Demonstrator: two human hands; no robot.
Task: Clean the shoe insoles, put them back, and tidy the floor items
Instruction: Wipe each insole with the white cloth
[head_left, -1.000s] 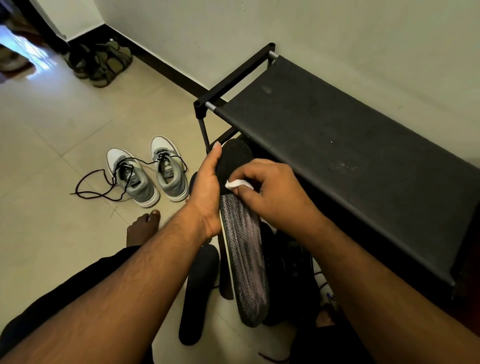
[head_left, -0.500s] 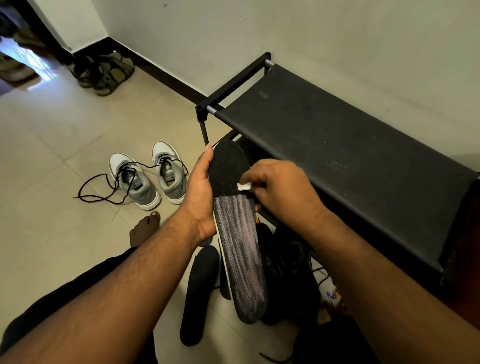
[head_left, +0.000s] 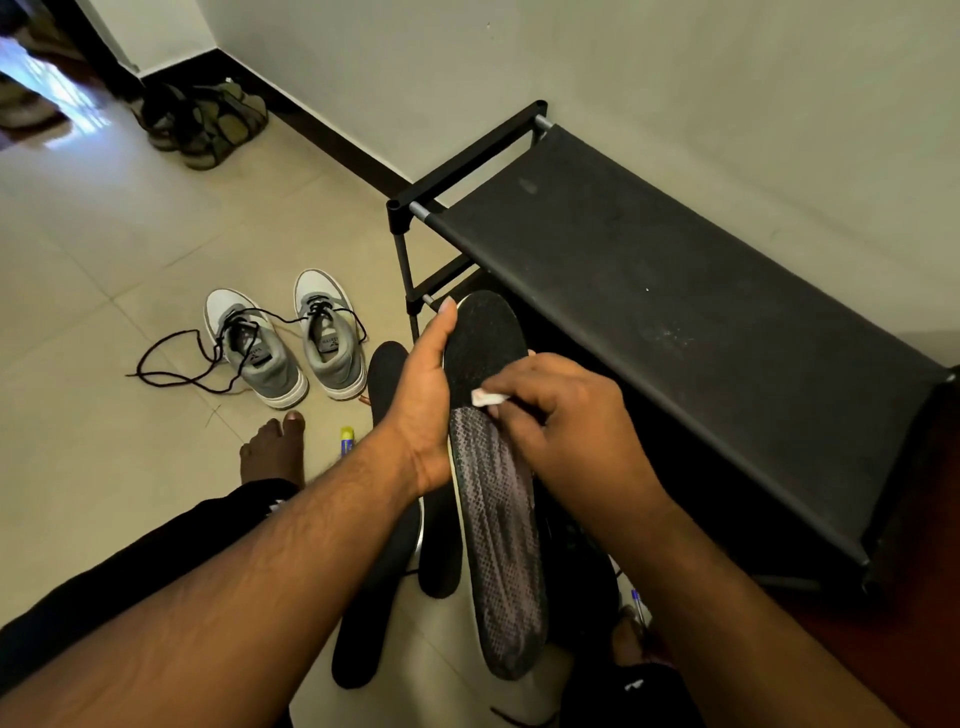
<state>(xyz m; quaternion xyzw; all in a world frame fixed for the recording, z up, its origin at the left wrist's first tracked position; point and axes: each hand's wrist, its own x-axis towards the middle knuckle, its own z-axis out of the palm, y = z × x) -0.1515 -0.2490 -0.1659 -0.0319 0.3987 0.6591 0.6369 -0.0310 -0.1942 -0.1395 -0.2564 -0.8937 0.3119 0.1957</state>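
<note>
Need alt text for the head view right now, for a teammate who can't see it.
The left hand holds a dark insole upright while the right hand rubs a small white wipe on it. More insoles lie on the tiled floor, near grey sneakers with loose laces and a black shoe rack.

Home entryway. Beige tiled floor (head_left: 104, 249), dark skirting along plain wall. Black fabric-topped shoe rack (head_left: 675, 322) against wall at right. Grey sneakers (head_left: 285, 348) loose on floor, sandals (head_left: 208, 124) in far left corner by doorway.
</note>
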